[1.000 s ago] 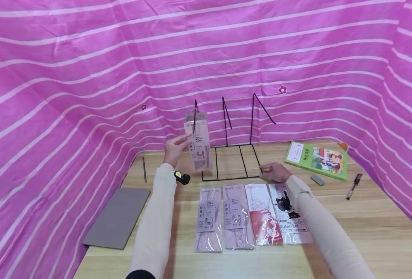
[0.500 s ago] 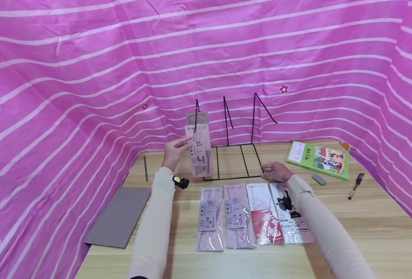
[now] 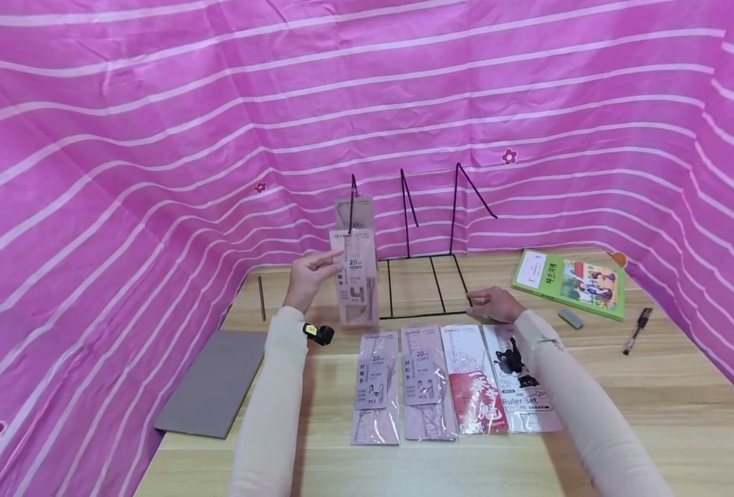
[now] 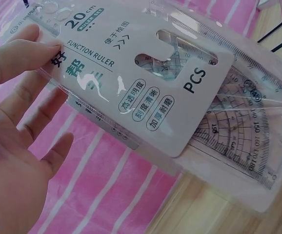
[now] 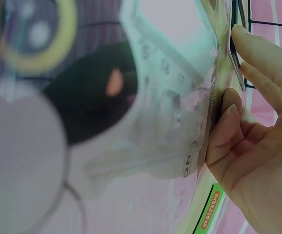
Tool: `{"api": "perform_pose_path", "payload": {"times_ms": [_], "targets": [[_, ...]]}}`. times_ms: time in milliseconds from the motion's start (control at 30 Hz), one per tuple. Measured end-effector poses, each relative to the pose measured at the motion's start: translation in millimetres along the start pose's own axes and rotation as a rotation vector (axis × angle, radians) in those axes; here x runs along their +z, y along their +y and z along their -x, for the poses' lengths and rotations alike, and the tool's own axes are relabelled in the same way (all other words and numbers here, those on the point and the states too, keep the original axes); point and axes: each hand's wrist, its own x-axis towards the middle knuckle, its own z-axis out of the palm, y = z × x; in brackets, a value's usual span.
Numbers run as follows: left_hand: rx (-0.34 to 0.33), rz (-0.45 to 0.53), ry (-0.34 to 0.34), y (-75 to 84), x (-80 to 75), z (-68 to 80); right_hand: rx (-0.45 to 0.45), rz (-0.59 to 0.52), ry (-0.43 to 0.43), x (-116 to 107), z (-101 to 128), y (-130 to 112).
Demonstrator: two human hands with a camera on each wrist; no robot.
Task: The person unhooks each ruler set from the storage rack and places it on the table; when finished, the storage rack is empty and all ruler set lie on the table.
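My left hand (image 3: 310,277) pinches the left edge of a clear-bagged ruler set (image 3: 359,297), thumb in front and fingers behind. The set stands upright in front of the left hook of a black wire display rack (image 3: 438,290). Behind it, a second ruler set (image 3: 363,207) hangs at that hook, its lower part hidden. In the left wrist view, the held ruler set (image 4: 165,78) shows a pale card and a clear protractor inside. My right hand (image 3: 496,305) grips the rack's front right corner; in the right wrist view, thumb and fingers (image 5: 265,58) close on the dark wire.
Several packaged ruler sets (image 3: 376,421) lie in a row before the rack, the rightmost partly under the right sleeve. A green book (image 3: 568,283), an eraser (image 3: 570,318) and a pen (image 3: 637,331) lie right. A grey board (image 3: 212,386) and a thin dark rod (image 3: 261,298) lie left.
My left hand has brought the ruler set lower and nearer, uncovering more of the set hanging behind it. My right hand keeps its hold on the rack; the head view has shifted slightly.
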Motion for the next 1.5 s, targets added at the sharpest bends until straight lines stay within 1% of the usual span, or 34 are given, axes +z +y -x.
{"api": "perform_pose_path", "payload": {"times_ms": [200,400,600,800,1067,1167,1267,1367,1433,1500], "targets": [[-0.005,-0.005,-0.016,2.9,-1.3,7.5,-0.007,0.009,0.004,0.4,1.5,-0.4],[0.007,-0.025,-0.025,4.7,-2.9,15.9,-0.002,-0.013,0.001,-0.8,2.3,-2.7],[0.037,-0.02,-0.017,5.7,-4.6,21.9,0.001,-0.029,-0.002,-1.8,3.5,-6.1],[0.075,-0.01,-0.028,9.4,-6.1,28.1,-0.02,-0.009,0.007,-2.4,3.8,-7.9],[0.064,-0.06,-0.049,12.8,-11.0,39.2,-0.025,-0.01,0.006,-1.0,2.2,-3.0],[0.049,-0.051,-0.05,12.5,-13.9,43.3,-0.012,-0.014,-0.002,-1.5,2.2,-1.8],[0.011,-0.039,-0.033,10.9,-18.0,47.4,0.007,-0.03,-0.008,-1.9,2.7,-2.4],[-0.046,-0.029,-0.021,8.2,-23.3,51.9,0.008,-0.036,-0.014,-2.5,3.6,-4.1],[-0.089,-0.006,-0.026,6.4,-27.2,55.5,0.01,-0.042,-0.018,-2.5,3.6,-5.0],[-0.13,-0.012,-0.033,4.6,-30.4,60.2,0.009,-0.038,-0.024,-2.8,3.6,-5.4]]}}
